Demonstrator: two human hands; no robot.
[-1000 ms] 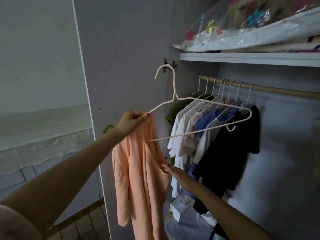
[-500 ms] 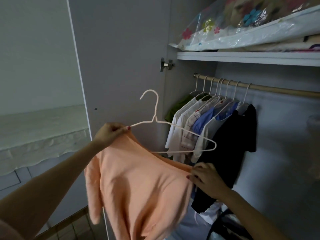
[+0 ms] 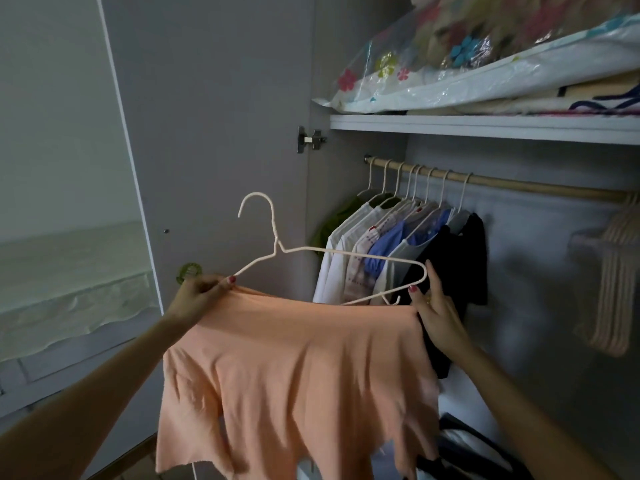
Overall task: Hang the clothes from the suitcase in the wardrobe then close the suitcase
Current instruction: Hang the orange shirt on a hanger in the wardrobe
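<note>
Before wardrobe rail (image 3: 519, 184), right hand (image 3: 434, 311) now stretches peach garment (image 3: 298, 368) wider.

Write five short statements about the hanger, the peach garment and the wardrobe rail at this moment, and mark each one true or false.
1. The white hanger is hooked on the rail. False: it is held in the air, clear of the rail.
2. The left hand grips one end of the hanger together with the peach garment. True.
3. The right hand hangs idle at the person's side. False: it is up at the hanger's other end, holding the garment's edge.
4. Several garments already hang on the rail. True.
5. The shelf above the rail is bare. False: bagged bedding lies on it.
</note>
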